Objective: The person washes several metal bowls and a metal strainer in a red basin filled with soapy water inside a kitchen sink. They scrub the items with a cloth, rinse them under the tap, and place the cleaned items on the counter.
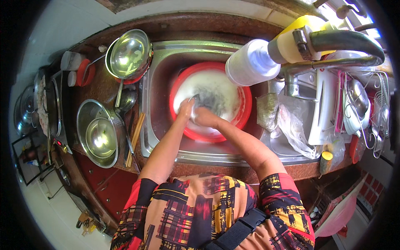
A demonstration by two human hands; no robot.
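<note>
A red plastic basin (pixel 247 103) with foamy, cloudy water stands in a stainless steel sink (pixel 159 72). Both my hands are close together over its near left part. My left hand (pixel 186 107) holds a small shiny metal item (pixel 196 97), mostly hidden, perhaps a utensil. Against it, on the right, is my right hand (pixel 204 117), its fingers partly hidden in the suds; something whitish shows between the hands, too blurred to name. What the right hand grips cannot be made out.
Left of the sink are stacked metal bowls (pixel 129 53), a steel colander (pixel 82 131), a ladle (pixel 127 99) and wooden chopsticks (pixel 135 140). The faucet (pixel 347 40) with a white nozzle (pixel 253 62) overhangs the basin's right. Further right are a mesh cloth (pixel 267 112), plastic bags (pixel 292 128), a white cutting board (pixel 318 109) and a wire dish rack (pixel 379 109).
</note>
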